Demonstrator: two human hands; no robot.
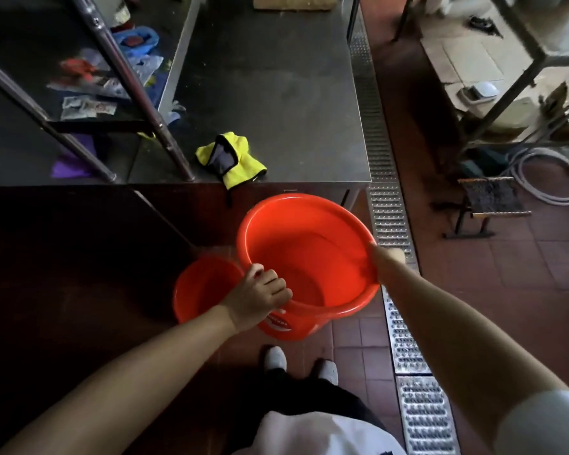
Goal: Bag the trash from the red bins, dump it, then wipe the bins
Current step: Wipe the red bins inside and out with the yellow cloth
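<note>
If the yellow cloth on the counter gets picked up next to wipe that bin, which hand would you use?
Probably the left. The left hand grips the big red bin's near-left rim, roughly below the yellow cloth. The right hand holds the far-right rim, farther from it.

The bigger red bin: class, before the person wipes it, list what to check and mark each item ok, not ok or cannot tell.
1. Bigger red bin has no trash inside: ok, only bare red plastic shows.
2. Left hand grips its near rim: ok.
3. Right hand holds the far rim: ok, though the fingers are hidden behind it.
4. Yellow cloth ready: not ok, it lies on the steel table, in neither hand.
5. Smaller red bin has no trash inside: cannot tell, its inside is partly hidden.
6. Bin dry inside: cannot tell.
</note>
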